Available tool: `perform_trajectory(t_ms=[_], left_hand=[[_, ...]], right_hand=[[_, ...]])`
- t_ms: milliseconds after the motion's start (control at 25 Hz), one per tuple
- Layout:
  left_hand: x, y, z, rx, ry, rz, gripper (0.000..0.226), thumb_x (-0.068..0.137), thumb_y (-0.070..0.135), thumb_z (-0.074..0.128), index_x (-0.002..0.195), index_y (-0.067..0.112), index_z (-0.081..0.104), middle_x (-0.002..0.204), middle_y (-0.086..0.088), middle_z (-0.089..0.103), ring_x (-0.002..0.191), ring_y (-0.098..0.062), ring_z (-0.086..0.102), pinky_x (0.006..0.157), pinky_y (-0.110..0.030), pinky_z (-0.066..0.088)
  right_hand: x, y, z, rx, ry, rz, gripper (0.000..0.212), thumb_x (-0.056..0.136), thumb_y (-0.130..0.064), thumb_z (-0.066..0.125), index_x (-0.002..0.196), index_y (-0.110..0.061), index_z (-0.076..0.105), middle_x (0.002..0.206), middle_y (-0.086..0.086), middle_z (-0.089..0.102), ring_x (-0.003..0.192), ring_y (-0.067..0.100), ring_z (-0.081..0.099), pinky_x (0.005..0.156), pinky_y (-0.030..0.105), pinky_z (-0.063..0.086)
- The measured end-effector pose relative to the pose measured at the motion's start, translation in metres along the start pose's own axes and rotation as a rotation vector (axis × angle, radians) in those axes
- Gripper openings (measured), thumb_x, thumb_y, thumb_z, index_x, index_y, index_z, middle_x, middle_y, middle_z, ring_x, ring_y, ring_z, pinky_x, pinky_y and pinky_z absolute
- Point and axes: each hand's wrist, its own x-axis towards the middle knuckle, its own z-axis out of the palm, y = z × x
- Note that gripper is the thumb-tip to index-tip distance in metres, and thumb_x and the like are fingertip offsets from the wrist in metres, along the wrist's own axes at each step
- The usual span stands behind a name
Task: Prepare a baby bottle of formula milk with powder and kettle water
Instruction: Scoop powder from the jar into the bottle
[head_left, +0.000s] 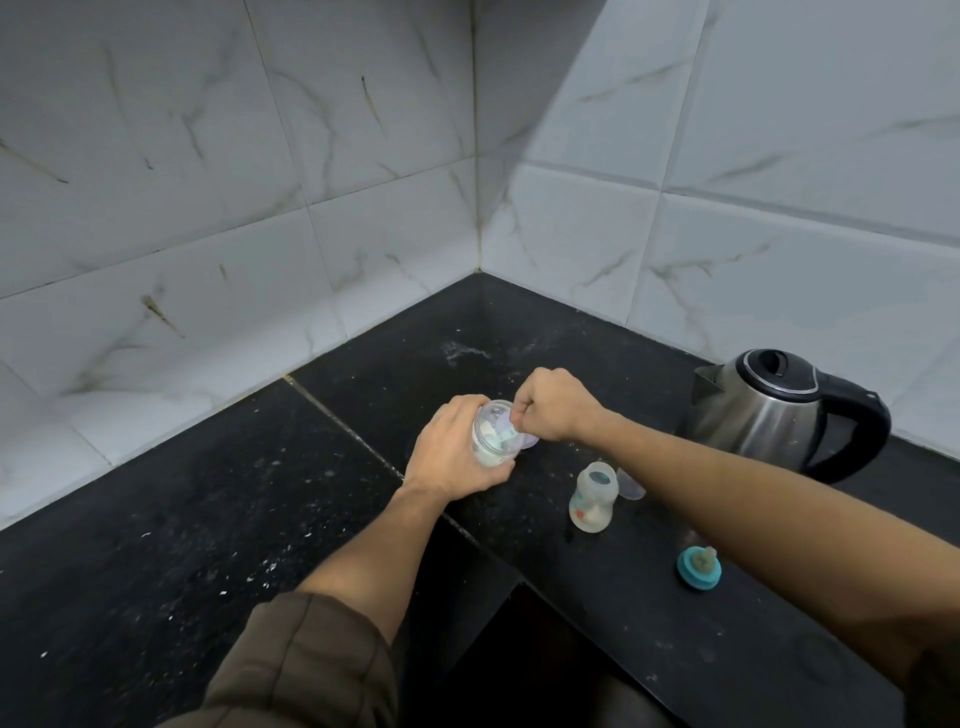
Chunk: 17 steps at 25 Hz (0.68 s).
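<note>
My left hand grips a clear plastic jar of pale formula powder, tilted with its mouth toward the right. My right hand is curled at the jar's mouth, pinching a small scoop whose bowl reaches into the jar. A purple lid lies on the counter just under the jar's mouth. The open baby bottle stands upright to the right, with a little pale powder at its bottom. Its teal ring with the teat lies on the counter nearer me.
A steel electric kettle with a black handle and lid stands at the right by the wall. A clear bottle cap sits behind the bottle. The black speckled counter meets white tiled walls in a corner; a dark recess opens below.
</note>
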Motion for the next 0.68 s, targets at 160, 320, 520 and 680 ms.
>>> perform_trajectory(t_ms=[160,320,520,680], left_hand=[[0.0,0.003,-0.005,-0.014,0.009,-0.038,0.072,0.066,0.056,0.085,0.126,0.029,0.056,0.121,0.013,0.06,0.11,-0.008,0.057,0.094,-0.029,0.051],[-0.004,0.0,-0.006,-0.029,0.017,-0.126,0.075,0.062,0.06,0.084,0.124,0.031,0.056,0.118,0.015,0.059,0.105,-0.007,0.061,0.09,-0.03,0.053],[-0.009,0.003,-0.006,-0.041,0.003,-0.168,0.072,0.062,0.064,0.082,0.121,0.033,0.056,0.114,0.017,0.061,0.1,-0.007,0.062,0.088,-0.032,0.055],[-0.015,-0.003,-0.001,-0.078,-0.073,-0.271,0.073,0.06,0.063,0.083,0.122,0.036,0.054,0.109,0.018,0.066,0.099,-0.01,0.065,0.089,-0.034,0.056]], right_hand=[[0.002,0.009,-0.014,0.227,0.004,0.158,0.016,0.073,0.0,0.071,0.076,-0.009,0.083,0.082,0.002,0.08,0.086,0.015,0.074,0.079,0.035,0.065],[-0.007,0.013,-0.019,0.437,0.007,0.257,0.016,0.076,0.008,0.069,0.081,0.0,0.082,0.065,0.0,0.074,0.045,-0.002,0.056,0.052,0.019,0.05],[-0.011,0.018,-0.011,0.518,-0.013,0.29,0.013,0.076,0.008,0.069,0.083,0.005,0.08,0.077,0.013,0.075,0.055,0.011,0.052,0.046,0.021,0.041],[-0.014,0.019,-0.015,0.572,-0.021,0.31,0.011,0.08,0.005,0.072,0.087,0.005,0.08,0.09,0.02,0.078,0.074,0.019,0.062,0.055,0.024,0.041]])
